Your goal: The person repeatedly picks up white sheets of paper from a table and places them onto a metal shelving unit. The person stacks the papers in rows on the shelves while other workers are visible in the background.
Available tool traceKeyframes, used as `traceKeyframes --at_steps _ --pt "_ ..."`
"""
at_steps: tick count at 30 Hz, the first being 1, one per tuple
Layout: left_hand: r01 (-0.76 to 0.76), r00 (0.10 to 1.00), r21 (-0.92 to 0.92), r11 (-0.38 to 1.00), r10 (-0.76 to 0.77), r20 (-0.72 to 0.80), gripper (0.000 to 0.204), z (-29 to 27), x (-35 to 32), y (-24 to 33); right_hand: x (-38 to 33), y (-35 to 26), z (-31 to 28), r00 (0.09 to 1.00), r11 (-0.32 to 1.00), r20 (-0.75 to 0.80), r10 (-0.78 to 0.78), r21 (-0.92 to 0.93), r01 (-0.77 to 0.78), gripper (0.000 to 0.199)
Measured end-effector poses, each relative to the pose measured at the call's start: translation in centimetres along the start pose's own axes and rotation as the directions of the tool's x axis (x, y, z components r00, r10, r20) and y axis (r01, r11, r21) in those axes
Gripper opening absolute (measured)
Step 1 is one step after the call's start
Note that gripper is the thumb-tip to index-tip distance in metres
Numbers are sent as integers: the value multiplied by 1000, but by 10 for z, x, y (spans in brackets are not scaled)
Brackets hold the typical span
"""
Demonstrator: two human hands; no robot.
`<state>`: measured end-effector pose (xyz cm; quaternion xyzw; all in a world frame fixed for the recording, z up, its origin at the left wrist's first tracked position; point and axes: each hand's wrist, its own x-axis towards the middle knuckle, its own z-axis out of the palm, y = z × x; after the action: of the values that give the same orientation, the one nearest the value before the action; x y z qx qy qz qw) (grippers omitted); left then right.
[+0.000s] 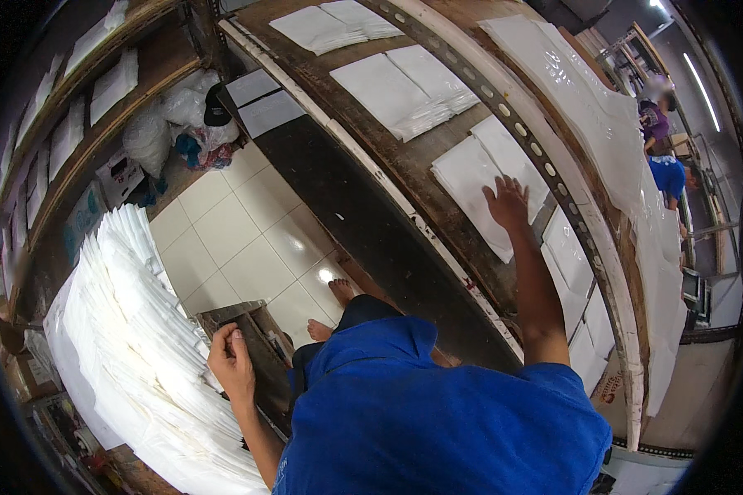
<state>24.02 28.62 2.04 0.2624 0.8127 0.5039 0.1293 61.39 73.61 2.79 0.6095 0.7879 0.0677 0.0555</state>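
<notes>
My right hand [506, 200] lies with fingers spread on a stack of flat white sheets [469, 183] on the shelf to my right. Whether these are bags or paper I cannot tell. A second white stack [512, 155] adjoins it on the far side. My left hand [231, 361] is held over a dark wooden piece [256, 330], beside a big pile of white sheets [132, 330] fanned out on my left. Its fingers are curled toward the thumb, and nothing shows between them.
More white stacks [404, 87] line the wooden shelf, edged by a perforated metal strip [520, 128]. A dark board [347, 190] runs below it. Plastic bags [149, 136] sit under the left shelving [140, 91]. Another person [667, 169] is at far right.
</notes>
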Motion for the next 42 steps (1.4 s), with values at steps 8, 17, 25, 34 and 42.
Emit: traceKeyframes --at_steps 8,17,25,34,42 --pt "12 1000 30 999 -12 -4 18 -2 0 0 -22 5 -8 970 993 228 86 -101 -64 68" --pt "9 999 -19 1000 -10 -31 18 -23 -4 -6 -23 65 79 985 977 -17 -170 -131 167 55" --pt "-9 980 60 998 21 -200 17 -44 -35 -9 -2 91 96 372 501 -375 -849 -796 339 36" --pt "24 721 340 940 219 -658 15 -148 -52 17 69 54 23 659 737 -342 -670 -202 645 42" --pt "671 573 337 661 -173 -801 32 -260 -32 -90 6 -131 -59 784 639 -247 -570 467 612 49"
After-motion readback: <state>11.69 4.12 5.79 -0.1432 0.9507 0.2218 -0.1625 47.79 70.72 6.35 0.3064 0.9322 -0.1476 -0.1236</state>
